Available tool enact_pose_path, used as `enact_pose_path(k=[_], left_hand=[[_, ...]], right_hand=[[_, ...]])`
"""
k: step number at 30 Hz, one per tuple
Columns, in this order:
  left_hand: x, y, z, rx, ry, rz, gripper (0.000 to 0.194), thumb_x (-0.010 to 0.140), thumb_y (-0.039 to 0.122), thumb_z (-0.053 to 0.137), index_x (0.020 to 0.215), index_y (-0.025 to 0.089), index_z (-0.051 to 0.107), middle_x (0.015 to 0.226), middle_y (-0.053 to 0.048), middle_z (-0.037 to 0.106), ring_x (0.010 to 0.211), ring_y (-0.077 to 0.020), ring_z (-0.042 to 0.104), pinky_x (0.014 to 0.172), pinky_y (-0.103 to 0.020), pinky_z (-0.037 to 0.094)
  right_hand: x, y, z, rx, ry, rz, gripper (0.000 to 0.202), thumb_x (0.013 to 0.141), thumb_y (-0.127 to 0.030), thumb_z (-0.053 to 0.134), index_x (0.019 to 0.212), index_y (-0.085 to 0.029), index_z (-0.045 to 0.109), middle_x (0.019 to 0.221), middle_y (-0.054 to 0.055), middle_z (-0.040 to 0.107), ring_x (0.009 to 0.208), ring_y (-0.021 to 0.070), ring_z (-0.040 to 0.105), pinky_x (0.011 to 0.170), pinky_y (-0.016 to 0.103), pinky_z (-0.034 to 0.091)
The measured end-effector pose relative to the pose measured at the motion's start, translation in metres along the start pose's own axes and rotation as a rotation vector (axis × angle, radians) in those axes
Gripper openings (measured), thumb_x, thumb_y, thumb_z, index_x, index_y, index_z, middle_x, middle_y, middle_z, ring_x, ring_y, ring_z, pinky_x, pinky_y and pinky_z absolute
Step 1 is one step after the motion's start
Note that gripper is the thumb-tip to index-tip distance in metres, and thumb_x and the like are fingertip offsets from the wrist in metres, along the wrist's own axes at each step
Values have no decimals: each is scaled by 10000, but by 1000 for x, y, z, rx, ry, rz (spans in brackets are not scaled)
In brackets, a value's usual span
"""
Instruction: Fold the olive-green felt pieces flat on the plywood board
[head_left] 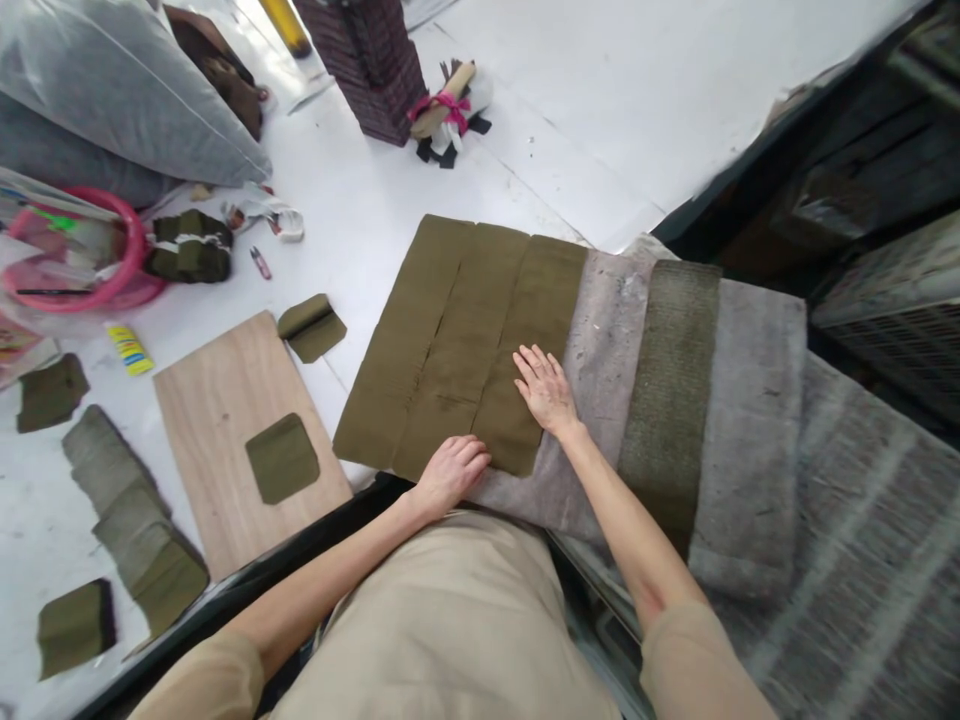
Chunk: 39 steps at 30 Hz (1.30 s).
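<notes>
Olive cloth pieces (420,330) lie side by side in a flat, overlapping row on a grey felt pad (600,330). My left hand (452,474) rests at their near edge, fingers lying flat on the cloth. Higher and to the right, my right hand (547,390) lies on the rightmost piece with its fingers spread. Neither hand grips anything. Right of the pieces, an olive strip (670,400) with a ribbed look lies across the grey felt.
At left, a plywood board (217,430) carries one olive piece (283,458). Around it lie a small folded piece (312,328), overlapping strips (135,520), a yellow tube (129,349) and a pink basket (135,240). A dark stack (367,70) stands at the back.
</notes>
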<state>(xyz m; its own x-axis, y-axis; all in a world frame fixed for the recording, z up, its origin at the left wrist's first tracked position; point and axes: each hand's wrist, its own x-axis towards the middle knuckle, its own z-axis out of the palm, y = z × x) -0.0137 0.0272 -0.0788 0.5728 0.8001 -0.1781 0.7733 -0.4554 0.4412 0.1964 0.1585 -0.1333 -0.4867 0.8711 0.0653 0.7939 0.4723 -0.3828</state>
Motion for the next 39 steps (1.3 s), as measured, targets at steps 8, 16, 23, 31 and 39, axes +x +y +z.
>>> enact_pose_path(k=[8, 16, 23, 31, 39], left_hand=[[-13, -5, 2, -496, 131, -545, 252, 810, 215, 550, 1062, 202, 568, 930, -16, 596, 604, -96, 526, 607, -234, 457], [-8, -1, 11, -927, 193, -740, 378, 742, 264, 621, 1095, 174, 521, 778, 22, 607, 481, -65, 492, 449, -188, 399], [1, 13, 5, -1330, 180, -971, 451, 670, 384, 723, 964, 166, 459, 666, 47, 603, 352, -27, 403, 337, -160, 294], [1, 16, 6, -1458, -86, -966, 404, 688, 485, 702, 755, 156, 476, 570, 21, 621, 283, -11, 320, 286, -161, 128], [2, 14, 13, -1849, -371, -982, 410, 692, 477, 710, 588, 129, 520, 361, 85, 393, 278, 1, 188, 320, -170, 72]], right_hand=[[0, 0, 0, 3, 1, -2, 492, 949, -279, 390, 1431, -200, 331, 1503, 40, 319, 1408, 212, 214, 1153, 460, 195], [0, 1, 2, 6, -8, 3, 494, 950, -275, 387, 1434, -200, 325, 1504, 44, 317, 1411, 211, 206, 1157, 461, 184], [0, 1, 1, 2, -1, 3, 489, 949, -279, 394, 1428, -195, 338, 1501, 43, 324, 1410, 209, 207, 1157, 450, 184], [-1, 0, 0, 36, -11, 15, 491, 953, -277, 388, 1435, -202, 324, 1504, 44, 318, 1411, 209, 203, 1156, 466, 180], [0, -1, -2, 34, -8, 8, 482, 954, -270, 382, 1427, -188, 336, 1504, 49, 315, 1410, 211, 203, 1155, 461, 177]])
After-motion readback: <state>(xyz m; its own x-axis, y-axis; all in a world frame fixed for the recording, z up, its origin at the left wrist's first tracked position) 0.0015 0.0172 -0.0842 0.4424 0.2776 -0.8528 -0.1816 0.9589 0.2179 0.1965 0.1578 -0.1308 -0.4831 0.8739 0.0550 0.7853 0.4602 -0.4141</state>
